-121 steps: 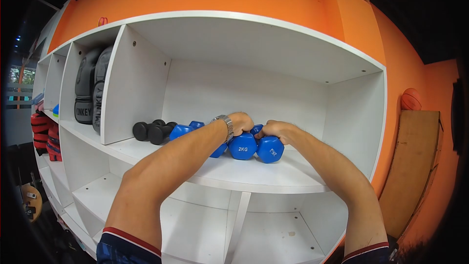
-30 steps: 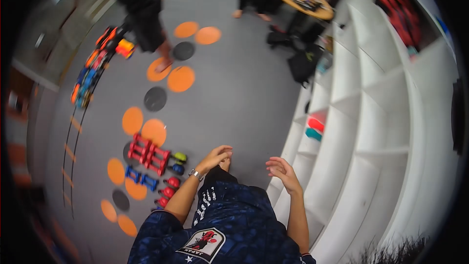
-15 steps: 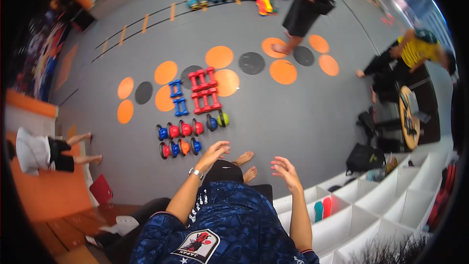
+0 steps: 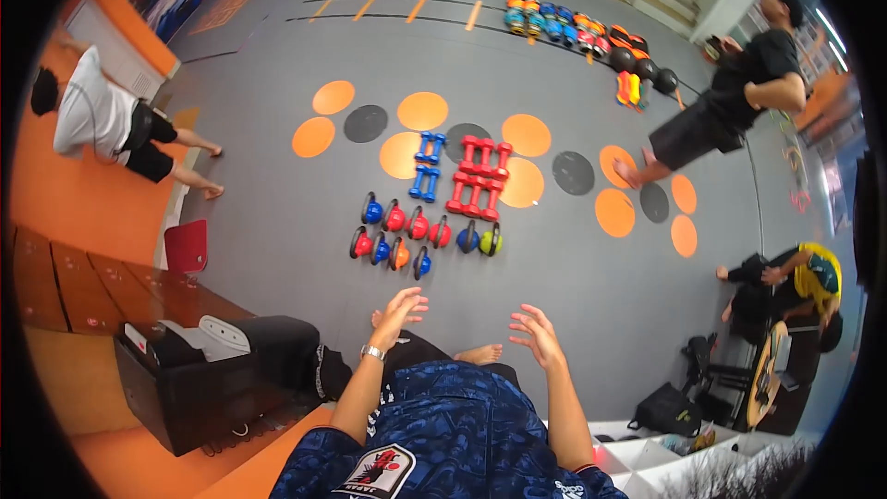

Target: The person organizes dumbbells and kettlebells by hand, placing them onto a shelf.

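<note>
Right now both my hands hang bare over the grey floor, holding nothing. My left hand, with a watch on its wrist, has its grip wide, fingers spread and lifted. My right hand is just as wide, fingers fanned and slightly curled. The two hands are apart from each other, with my bare foot showing between and below them.

Taking the cluster of small kettlebells as my landmark: it sits on the floor beyond my left hand, nearest of all the weights to my fingers, though nothing touches it. Just behind the kettlebells lie the red dumbbells, and beside those, to the left, the blue dumbbells. Orange and dark round floor markers ring that group. Far behind the kettlebells a row of more weights lines the floor.

Right of the kettlebells a person in black strides past; further right a person in yellow crouches. Left of the kettlebells, well apart, a person in a white top kneels by the orange wall. Near my left elbow stands a black box.
</note>
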{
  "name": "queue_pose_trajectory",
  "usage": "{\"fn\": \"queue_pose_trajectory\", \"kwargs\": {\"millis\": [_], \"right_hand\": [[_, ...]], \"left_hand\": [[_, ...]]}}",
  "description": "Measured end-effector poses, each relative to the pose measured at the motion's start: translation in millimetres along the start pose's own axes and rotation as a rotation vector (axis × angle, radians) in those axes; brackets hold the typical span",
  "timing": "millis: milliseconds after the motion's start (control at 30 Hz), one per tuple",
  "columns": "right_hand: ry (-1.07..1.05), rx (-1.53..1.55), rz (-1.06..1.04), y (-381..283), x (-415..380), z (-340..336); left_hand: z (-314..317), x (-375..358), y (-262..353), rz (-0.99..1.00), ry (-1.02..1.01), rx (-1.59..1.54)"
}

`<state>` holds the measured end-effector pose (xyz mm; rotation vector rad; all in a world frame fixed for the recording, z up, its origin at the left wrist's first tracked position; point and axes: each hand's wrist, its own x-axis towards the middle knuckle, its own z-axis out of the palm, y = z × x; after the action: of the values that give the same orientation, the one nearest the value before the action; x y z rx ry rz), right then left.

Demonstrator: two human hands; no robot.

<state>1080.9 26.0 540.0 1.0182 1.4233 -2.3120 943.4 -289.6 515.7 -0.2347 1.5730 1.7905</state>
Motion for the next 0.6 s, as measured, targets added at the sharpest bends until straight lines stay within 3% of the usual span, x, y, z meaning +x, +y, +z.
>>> {"fn": "queue_pose_trajectory", "kwargs": {"millis": [100, 167, 333, 600], "right_hand": [[-0.012, -0.034, 0.005, 6, 36, 60], [-0.012, -0.033, 0.009, 20, 62, 125], [-0.013, -0.110, 0.046, 25, 94, 217], [0.036, -0.122, 0.033, 15, 126, 274]], "left_hand": [[-61, -14, 3, -0.012, 0.026, -0.045], [-140, -22, 10, -0.014, 0.058, -0.116], [-234, -18, 35, 0.019, 0.147, -0.185], [-261, 42, 92, -0.042, 0.067, -0.134]]}}
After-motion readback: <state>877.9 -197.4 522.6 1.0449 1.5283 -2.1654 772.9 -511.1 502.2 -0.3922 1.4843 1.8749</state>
